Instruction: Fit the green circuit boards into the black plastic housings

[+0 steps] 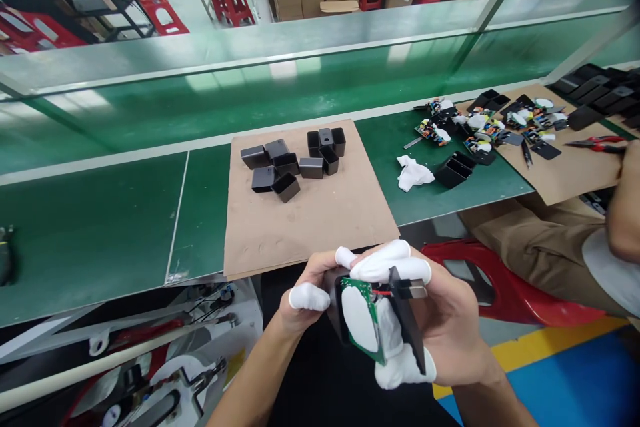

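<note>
Above my lap, my left hand, with white finger cots on its tips, is closed around a small black plastic case. My right hand, also in white finger cots, grips a green circuit board together with the black end plate wired to it. A round-edged white pad covers much of the board's face. Metal prongs stick out from the plate. One end of the board sits at the case's opening, partly inside; most of it is still visible outside.
Several black cases lie on a cardboard sheet on the green bench. To its right are a crumpled white cloth, a black double case and piled circuit boards. A co-worker's arm and red-handled pliers are at right.
</note>
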The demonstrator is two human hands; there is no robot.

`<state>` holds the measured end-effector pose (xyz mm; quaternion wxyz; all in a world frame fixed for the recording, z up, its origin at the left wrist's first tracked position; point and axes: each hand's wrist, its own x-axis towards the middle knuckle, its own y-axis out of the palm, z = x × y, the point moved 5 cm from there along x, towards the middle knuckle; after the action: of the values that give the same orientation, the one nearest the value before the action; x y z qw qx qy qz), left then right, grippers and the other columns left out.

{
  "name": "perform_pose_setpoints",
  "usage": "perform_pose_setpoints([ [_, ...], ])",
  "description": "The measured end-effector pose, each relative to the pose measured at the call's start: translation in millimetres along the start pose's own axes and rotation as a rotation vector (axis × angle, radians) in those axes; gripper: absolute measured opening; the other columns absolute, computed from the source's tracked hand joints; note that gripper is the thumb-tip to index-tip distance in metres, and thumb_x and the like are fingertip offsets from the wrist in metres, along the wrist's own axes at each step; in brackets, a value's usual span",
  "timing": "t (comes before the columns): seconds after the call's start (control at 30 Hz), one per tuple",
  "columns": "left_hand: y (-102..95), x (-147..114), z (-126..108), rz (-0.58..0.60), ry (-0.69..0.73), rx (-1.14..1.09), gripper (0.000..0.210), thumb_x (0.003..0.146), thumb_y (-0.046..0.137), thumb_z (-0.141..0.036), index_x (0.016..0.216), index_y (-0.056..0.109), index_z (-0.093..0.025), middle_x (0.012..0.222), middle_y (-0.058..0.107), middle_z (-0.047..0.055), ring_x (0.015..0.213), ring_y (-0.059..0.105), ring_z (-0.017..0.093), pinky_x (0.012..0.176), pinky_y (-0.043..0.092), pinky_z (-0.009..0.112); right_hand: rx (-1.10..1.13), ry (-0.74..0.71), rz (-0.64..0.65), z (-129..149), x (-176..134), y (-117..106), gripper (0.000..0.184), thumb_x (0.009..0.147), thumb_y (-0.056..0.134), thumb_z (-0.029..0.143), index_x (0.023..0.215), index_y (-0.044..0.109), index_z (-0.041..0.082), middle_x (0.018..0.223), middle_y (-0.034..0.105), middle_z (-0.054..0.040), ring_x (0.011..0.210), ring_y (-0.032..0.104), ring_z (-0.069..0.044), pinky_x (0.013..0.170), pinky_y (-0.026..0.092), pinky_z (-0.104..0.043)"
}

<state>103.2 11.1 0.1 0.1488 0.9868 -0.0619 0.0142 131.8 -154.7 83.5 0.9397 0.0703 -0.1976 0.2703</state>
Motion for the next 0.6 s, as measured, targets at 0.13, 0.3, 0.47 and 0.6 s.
perform_pose_setpoints([
  [0.13, 8.5, 2, 2, 0.125, -0.113, -0.346, 0.056, 0.068, 0.075, -0.06, 0.108, 0.072, -0.021, 0.092, 0.075, 0.009, 0.098, 0.075, 0.04, 0.085, 0.057, 0.051, -0.038, -0.029, 0.008, 1, 0, 1, 0.067, 0.073, 0.104, 0.035, 0.134, 0.075, 0.026, 0.111, 0.08, -0.0087, 0.102, 0.076, -0.029, 0.084, 0.065, -0.04],
  [0.3, 12.5, 3, 0, 0.162, -0.142, -0.481, 0.049, 0.068, 0.073, -0.049, 0.107, 0.072, -0.019, 0.09, 0.074, 0.009, 0.092, 0.074, 0.036, 0.079, 0.053, 0.043, -0.074, -0.037, 0.028, 1, 0, 2, 0.066, 0.074, 0.102, 0.022, 0.134, 0.074, 0.026, 0.116, 0.079, -0.0085, 0.107, 0.075, -0.03, 0.088, 0.064, -0.041],
  [0.47, 13.5, 4, 0, 0.156, -0.149, -0.494, 0.047, 0.067, 0.075, -0.048, 0.105, 0.073, -0.021, 0.089, 0.073, 0.007, 0.085, 0.072, 0.032, 0.073, 0.05, 0.039, -0.095, -0.042, 0.039, -1, -2, 2, 0.07, 0.07, 0.103, 0.017, 0.133, 0.074, 0.024, 0.117, 0.079, -0.0083, 0.11, 0.074, -0.031, 0.092, 0.064, -0.044],
  [0.6, 13.5, 5, -1, 0.131, -0.179, -0.487, 0.044, 0.066, 0.077, -0.048, 0.1, 0.074, -0.02, 0.087, 0.073, 0.007, 0.079, 0.069, 0.029, 0.071, 0.049, 0.038, -0.112, -0.02, 0.059, -3, -3, 2, 0.07, 0.069, 0.103, 0.017, 0.132, 0.074, 0.025, 0.118, 0.078, -0.008, 0.112, 0.074, -0.031, 0.092, 0.064, -0.043],
])
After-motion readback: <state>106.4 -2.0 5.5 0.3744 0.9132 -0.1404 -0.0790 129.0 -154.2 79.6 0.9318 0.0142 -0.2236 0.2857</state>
